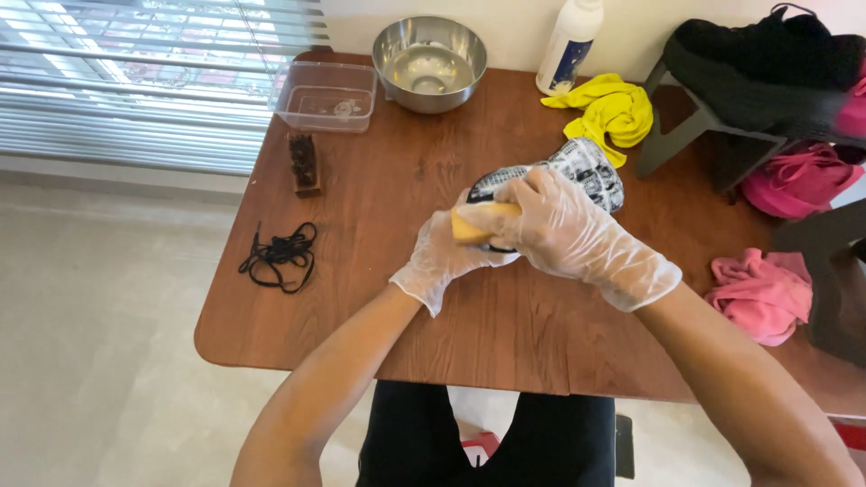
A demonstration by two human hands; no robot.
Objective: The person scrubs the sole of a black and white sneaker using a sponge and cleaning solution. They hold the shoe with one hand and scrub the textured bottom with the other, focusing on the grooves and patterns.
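Note:
Both my hands wear thin clear gloves and meet over the middle of the brown wooden table (pixel 505 343). My left hand (pixel 442 261) grips the near end of a black-and-white patterned shoe (pixel 591 167) from below. My right hand (pixel 564 230) reaches across the top of the shoe and presses a yellow sponge (pixel 474 225) against it. The toe of the shoe points away toward the far right; its near end is hidden under my hands.
A steel bowl (pixel 429 61), a clear plastic tub (pixel 323 95), a white bottle (pixel 568 45) and a yellow cloth (pixel 613 110) stand at the back. A small brush (pixel 303 164) and black laces (pixel 281 256) lie left. Pink cloths (pixel 762 293), a black stand (pixel 699 126) with a black shoe (pixel 767 54) sit right.

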